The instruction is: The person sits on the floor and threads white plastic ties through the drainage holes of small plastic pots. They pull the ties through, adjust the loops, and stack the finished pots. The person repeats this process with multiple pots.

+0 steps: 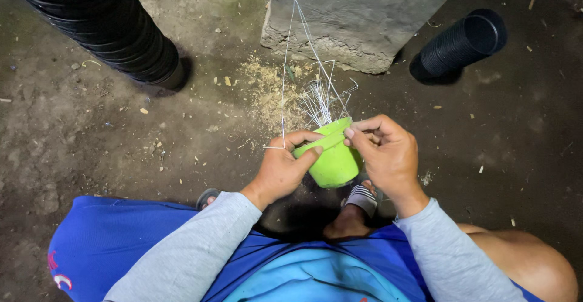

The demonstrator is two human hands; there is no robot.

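One green pot (333,159) sits at centre, gripped by the left hand (282,169) at 9 o'clock; the right hand (388,156) pinches its rim at 3. Two black pot stacks (109,22) lie at 10 and 2.

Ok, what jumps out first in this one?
The bright green pot at centre, gripped by the left hand and right hand, with thin wires sticking out of it. Stacks of black pots lie at upper left and upper right on the dirt floor.
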